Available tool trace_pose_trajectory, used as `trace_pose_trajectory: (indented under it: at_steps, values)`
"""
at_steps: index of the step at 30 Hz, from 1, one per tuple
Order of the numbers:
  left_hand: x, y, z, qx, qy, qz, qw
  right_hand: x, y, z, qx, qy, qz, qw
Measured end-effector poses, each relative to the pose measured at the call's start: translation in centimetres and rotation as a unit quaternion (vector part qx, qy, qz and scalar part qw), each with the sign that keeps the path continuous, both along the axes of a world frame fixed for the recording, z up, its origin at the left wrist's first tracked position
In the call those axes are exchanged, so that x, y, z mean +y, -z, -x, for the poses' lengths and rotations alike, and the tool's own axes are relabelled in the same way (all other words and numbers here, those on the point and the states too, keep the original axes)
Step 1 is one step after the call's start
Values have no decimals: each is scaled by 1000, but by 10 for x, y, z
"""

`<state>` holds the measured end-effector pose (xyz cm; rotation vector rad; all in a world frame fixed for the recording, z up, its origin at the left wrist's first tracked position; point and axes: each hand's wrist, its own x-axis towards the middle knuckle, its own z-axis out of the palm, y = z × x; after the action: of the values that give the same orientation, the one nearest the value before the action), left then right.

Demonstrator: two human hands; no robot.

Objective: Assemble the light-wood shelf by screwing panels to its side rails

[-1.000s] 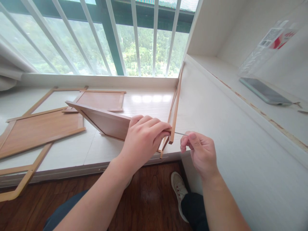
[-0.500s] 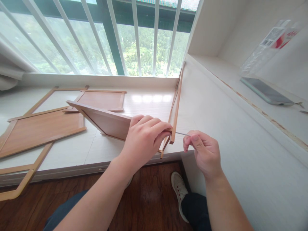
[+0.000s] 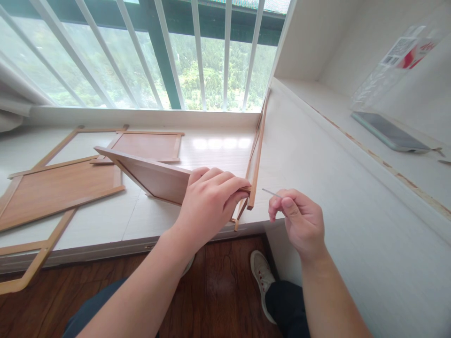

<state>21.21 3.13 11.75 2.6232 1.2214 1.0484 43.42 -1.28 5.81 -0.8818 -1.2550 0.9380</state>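
Item: panel [image 3: 151, 176], light, stiff (I judge); my left hand [image 3: 207, 204] clamps its corner. Right hand [image 3: 298, 220] pinches pin [image 3: 270, 192], just right of panel.

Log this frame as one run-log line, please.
left hand: grips raised wooden panel at its corner | right hand: pinches thin metal tool, tip just clear of upright frame | flat panels on sill

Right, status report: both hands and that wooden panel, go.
Left hand grips wooden panel at its corner. Right hand pinches thin metal tool, tip just off the upright frame. Nothing between them.
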Motion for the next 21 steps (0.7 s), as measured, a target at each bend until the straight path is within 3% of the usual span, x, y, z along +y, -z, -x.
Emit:
trace_pose_trajectory:
  at_steps: [8,21]
  values:
    - [0,0,0,5,-4,2,1000,1,3,-6,-153,21,-28,988]
    - [0,2,0,2,-1,-6,1000,3,-2,-8,-231,48,-103,966]
